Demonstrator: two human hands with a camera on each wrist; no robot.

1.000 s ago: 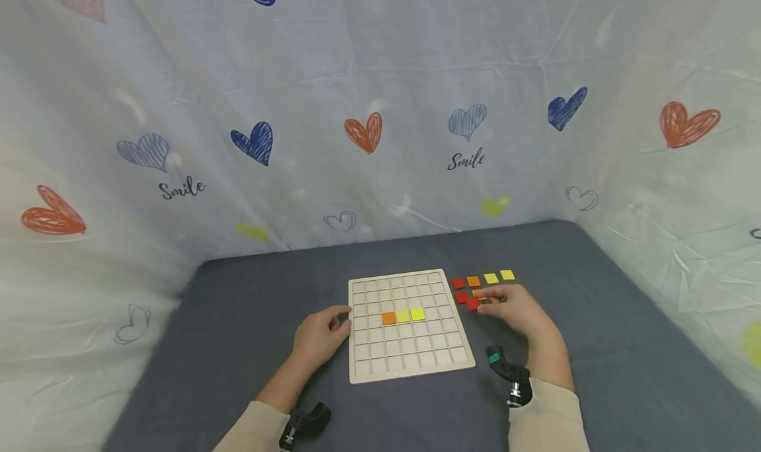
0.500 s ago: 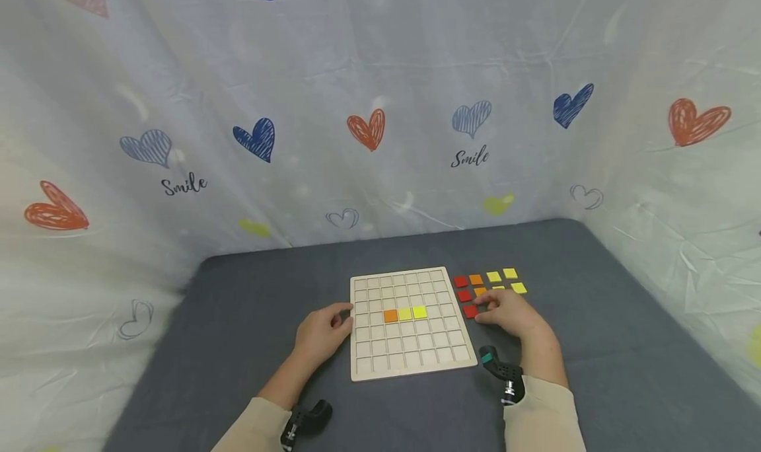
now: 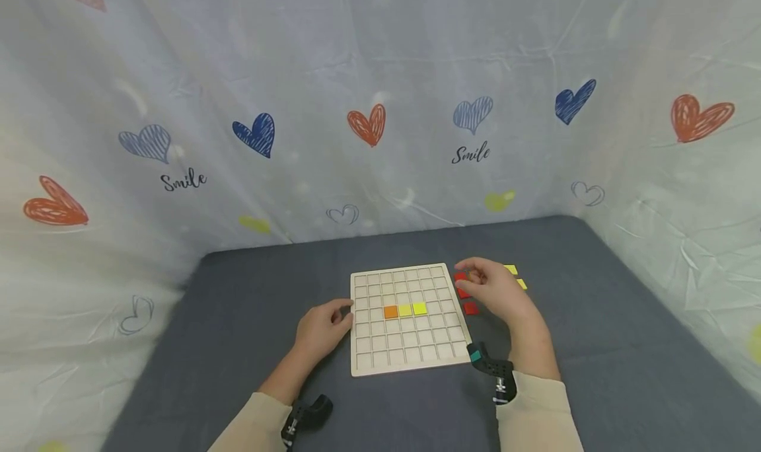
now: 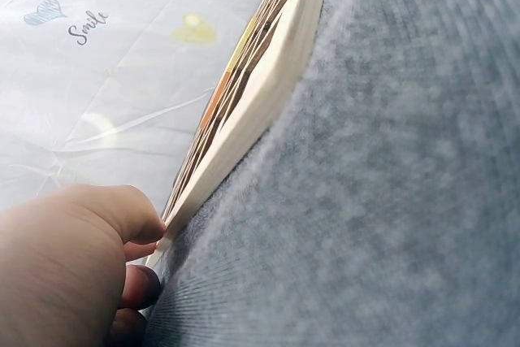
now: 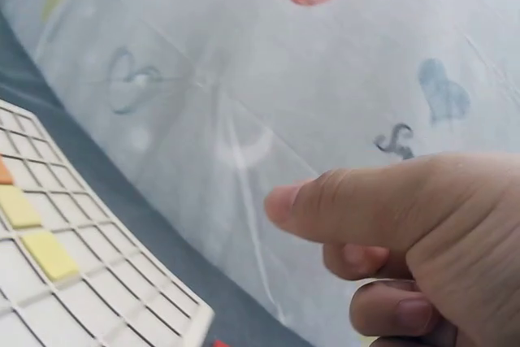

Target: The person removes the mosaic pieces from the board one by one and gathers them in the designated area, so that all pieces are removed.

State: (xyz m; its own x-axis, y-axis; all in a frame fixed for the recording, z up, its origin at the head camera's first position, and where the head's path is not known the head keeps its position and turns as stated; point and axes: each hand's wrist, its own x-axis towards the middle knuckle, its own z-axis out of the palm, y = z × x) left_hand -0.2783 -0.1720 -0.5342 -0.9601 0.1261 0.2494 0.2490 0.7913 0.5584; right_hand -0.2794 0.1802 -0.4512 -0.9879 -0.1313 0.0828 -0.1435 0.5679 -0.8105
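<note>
A pale wooden grid board (image 3: 410, 366) lies on the table with an orange tile (image 3: 390, 312) and two yellow tiles (image 3: 419, 308) side by side in its squares. My left hand (image 3: 321, 330) rests at the board's left edge, index finger and thumb spread along it. In the left wrist view the thumb (image 4: 130, 213) touches the rim. To the right of the board, my right hand (image 3: 493, 287) hovers over loose tiles, thumb and index finger apart. No tile shows between its fingers in the right wrist view. A red tile (image 3: 471, 308) lies just below the hand.
More red tiles (image 3: 461, 277) line the board's right side, partly behind the fingers. Loose yellow tiles (image 3: 511, 269) show past the hand; it hides others. A dark grey cloth (image 3: 267, 280) covers the table, and a heart-printed curtain (image 3: 309, 154) hangs behind and beside it.
My right hand set a red tile down at the bottom of the red column, let go, and rose toward the far end of the tiles. My left hand stayed at the board's edge.
</note>
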